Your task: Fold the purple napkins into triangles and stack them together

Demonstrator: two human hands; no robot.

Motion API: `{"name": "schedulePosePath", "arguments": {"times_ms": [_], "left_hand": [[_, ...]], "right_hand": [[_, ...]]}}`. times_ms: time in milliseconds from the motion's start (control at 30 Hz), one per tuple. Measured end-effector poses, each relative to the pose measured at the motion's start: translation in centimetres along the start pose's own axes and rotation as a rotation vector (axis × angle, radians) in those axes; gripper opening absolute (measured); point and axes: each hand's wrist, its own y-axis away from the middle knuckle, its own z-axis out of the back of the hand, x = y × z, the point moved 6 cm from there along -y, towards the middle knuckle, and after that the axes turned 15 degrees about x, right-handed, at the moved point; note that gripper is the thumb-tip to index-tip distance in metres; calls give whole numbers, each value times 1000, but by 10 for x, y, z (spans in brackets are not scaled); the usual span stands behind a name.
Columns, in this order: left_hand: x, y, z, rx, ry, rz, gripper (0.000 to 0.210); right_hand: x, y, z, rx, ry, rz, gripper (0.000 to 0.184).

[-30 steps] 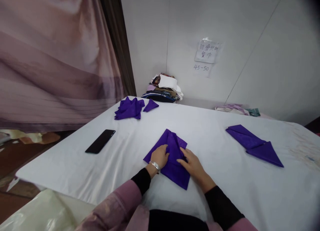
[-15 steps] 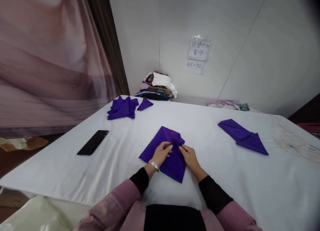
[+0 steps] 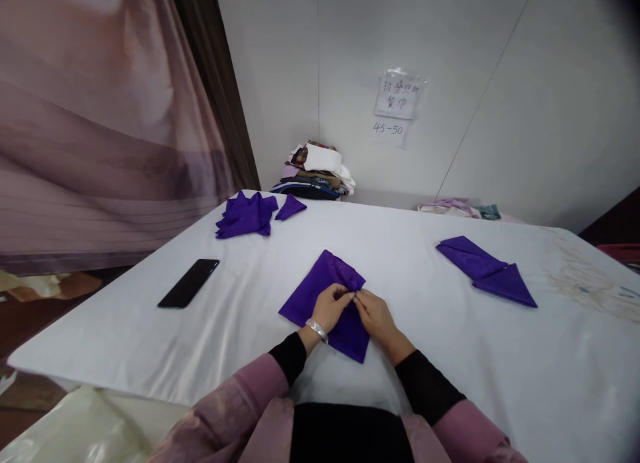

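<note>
A purple napkin (image 3: pixel 306 295) lies on the white-covered table (image 3: pixel 240 343) in front of me, its square shape turned cornerwise and its upper right part gathered in folds. Over its middle, my left hand (image 3: pixel 330 308) is closed in a pinch on the cloth. My right hand (image 3: pixel 376 315) pinches the same napkin from the right side, its fingertips meeting those of the left. The bit of cloth between the fingertips is mostly hidden. A silver bracelet (image 3: pixel 317 331) circles my left wrist.
A black phone (image 3: pixel 189 284) lies at left. Behind it are a crumpled purple cloth pile (image 3: pixel 245 215) and a small folded purple piece (image 3: pixel 291 207). Folded purple napkins (image 3: pixel 473 257) lie at right. Stacked clothes (image 3: pixel 313 173) stand beyond the far edge. Handwritten paper signs (image 3: pixel 398 97) hang on the wall.
My left hand has moved right and closed its fingers on the napkin against my right hand's fingertips. The napkin's gathered upper right part is pulled in slightly.
</note>
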Motion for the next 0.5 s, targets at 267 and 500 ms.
{"name": "schedulePosePath", "arguments": {"times_ms": [267,500], "left_hand": [[-3,-5,-2,36,11,-57,26],[-11,-8,9,62,67,-98,29]], "right_hand": [[2,1,2,22,-80,-2,33],[-21,3,6,-133,-592,-206,33]]}}
